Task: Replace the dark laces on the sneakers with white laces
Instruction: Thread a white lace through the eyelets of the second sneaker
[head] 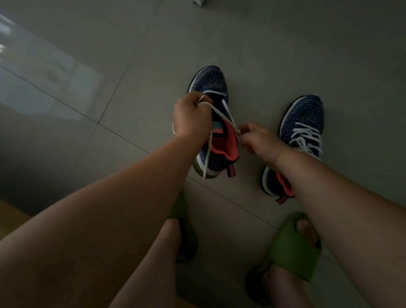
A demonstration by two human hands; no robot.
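Note:
Two dark blue knit sneakers with pink linings stand on the tiled floor. Over the left sneaker, my left hand grips one end of a white lace that runs through the lowest eyelets. My right hand pinches the other end of that lace at the shoe's right side. A loose lace tail hangs down the shoe's left side. The right sneaker carries a fully threaded white lace; my right forearm hides part of its heel. No dark laces are in view.
My feet in green slides stand on the grey floor tiles just below the sneakers. A wooden surface edge shows at the lower left. A pale object sits at the top edge.

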